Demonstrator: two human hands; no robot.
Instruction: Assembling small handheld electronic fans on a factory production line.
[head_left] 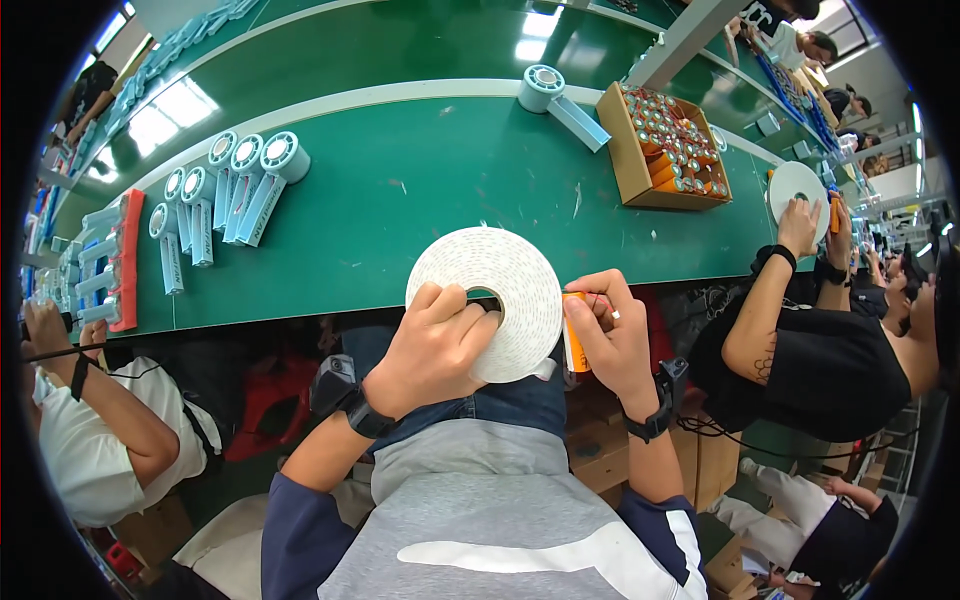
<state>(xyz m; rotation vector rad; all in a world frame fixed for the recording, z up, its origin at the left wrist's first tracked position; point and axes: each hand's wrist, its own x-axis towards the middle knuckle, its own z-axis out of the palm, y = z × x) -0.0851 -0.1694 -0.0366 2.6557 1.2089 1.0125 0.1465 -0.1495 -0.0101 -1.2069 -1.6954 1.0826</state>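
Note:
My left hand (pixel 432 345) grips a wide white roll of tape (pixel 525 280), its fingers curled at the core hole. The roll is held flat-side up in front of my lap, by the near edge of the green table. In my right hand (pixel 618 345) is an orange cylindrical battery (pixel 575 340), pinched between thumb and fingers right beside the roll's right edge. A small white connector (pixel 614 314) shows at those fingers. A short piece of tape (pixel 545 370) sticks out at the roll's lower right; whether it touches the battery I cannot tell.
Several light-blue handheld fans (pixel 262 205) stand at the table's left, and another fan (pixel 565 108) lies at the far side. A cardboard box (pixel 625 165) of orange batteries is at the right. A red tray (pixel 130 260) sits far left. Co-workers sit on both sides; the right one holds a tape roll (pixel 797 182).

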